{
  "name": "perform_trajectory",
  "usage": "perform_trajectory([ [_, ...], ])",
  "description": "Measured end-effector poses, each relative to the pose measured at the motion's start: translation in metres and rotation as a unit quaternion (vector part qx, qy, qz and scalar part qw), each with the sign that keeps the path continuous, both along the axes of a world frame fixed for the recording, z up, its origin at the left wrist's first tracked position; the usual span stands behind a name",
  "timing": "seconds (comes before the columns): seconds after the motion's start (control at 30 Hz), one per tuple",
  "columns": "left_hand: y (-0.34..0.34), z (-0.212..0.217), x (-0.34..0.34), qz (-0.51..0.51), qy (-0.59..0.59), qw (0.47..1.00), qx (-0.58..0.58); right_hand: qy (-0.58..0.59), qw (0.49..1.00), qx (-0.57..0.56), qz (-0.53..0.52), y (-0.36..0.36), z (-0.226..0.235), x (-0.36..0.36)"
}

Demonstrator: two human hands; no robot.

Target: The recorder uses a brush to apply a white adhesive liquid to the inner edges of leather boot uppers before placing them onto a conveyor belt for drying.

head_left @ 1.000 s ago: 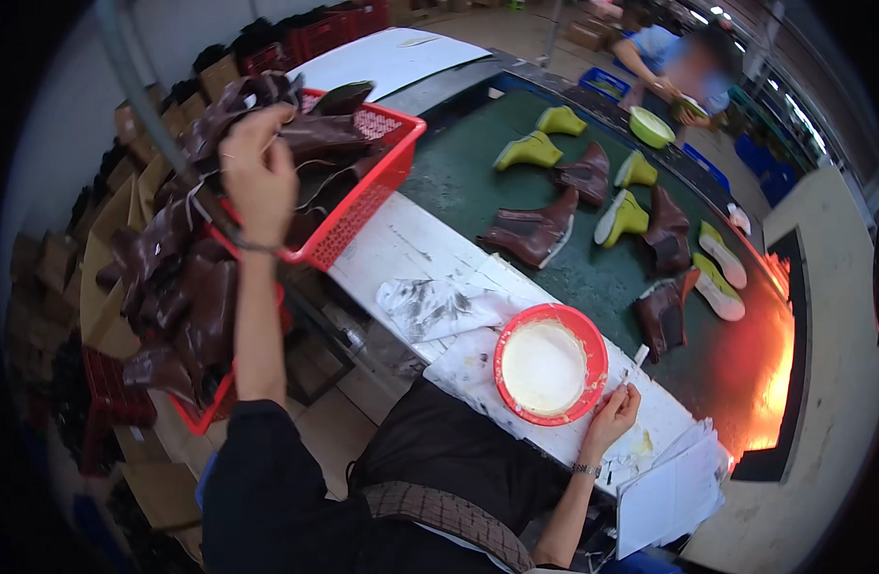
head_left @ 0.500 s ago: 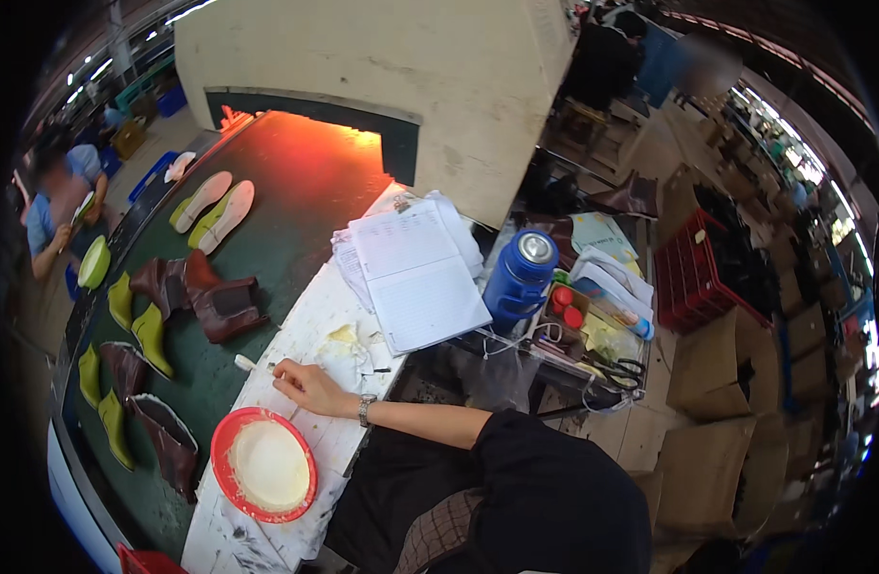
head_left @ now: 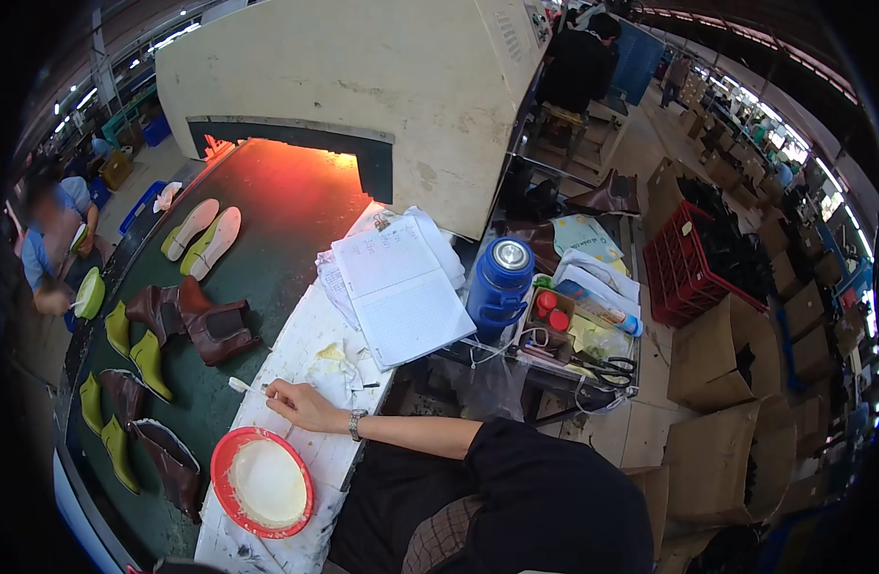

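Note:
My right hand (head_left: 306,407), wearing a metal wristwatch, is closed around the thin handle of a small white-headed brush (head_left: 238,385) over the edge of a white worktop (head_left: 277,383). Just below it on that worktop stands a red bowl (head_left: 219,469) holding a creamy white substance. My left hand is not in view. On the dark green conveyor belt (head_left: 267,201) lie several brown ankle boots (head_left: 219,332) and several lime-green sole pieces (head_left: 151,365). A pair of soles (head_left: 213,244) with pale faces up sits farther along.
Past the belt a large beige machine (head_left: 334,86) glows orange inside its opening. An open notebook (head_left: 401,292), a blue flask (head_left: 500,287) and scissors (head_left: 612,371) are to the right, with a red crate (head_left: 693,268) and cardboard boxes (head_left: 722,354) beyond. A co-worker (head_left: 57,230) is across the belt, near a lime bowl (head_left: 90,294).
The view has shifted slightly. My right hand still grips the brush, its handle now showing more clearly. The co-worker's hand has lowered toward the lime bowl.

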State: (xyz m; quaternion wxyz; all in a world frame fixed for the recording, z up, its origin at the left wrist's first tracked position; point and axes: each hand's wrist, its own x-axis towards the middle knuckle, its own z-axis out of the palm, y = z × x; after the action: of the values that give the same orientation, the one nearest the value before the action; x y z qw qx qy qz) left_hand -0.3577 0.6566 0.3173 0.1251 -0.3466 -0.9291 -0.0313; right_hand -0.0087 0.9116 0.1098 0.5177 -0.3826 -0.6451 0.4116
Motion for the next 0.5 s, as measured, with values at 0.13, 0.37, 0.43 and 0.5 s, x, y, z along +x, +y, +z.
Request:
perform_trajectory([
  [0.13,0.039,-0.064,-0.011,-0.064,-0.243,0.968,-0.019,-0.003,1.0,-0.013,-0.002,0.0,-0.004,0.003],
  [0.37,0.029,-0.119,-0.022,-0.242,-0.174,0.944,0.141,-0.02,1.0,-0.024,0.006,0.002,-0.003,0.003],
  [0.43,0.032,-0.075,0.001,-0.134,-0.172,0.975,0.03,-0.024,0.999,-0.024,0.002,0.003,-0.006,0.004],
  [0.5,0.012,-0.08,-0.02,-0.133,-0.142,0.976,0.096,-0.023,0.999,-0.025,-0.002,0.002,-0.004,0.0],
])
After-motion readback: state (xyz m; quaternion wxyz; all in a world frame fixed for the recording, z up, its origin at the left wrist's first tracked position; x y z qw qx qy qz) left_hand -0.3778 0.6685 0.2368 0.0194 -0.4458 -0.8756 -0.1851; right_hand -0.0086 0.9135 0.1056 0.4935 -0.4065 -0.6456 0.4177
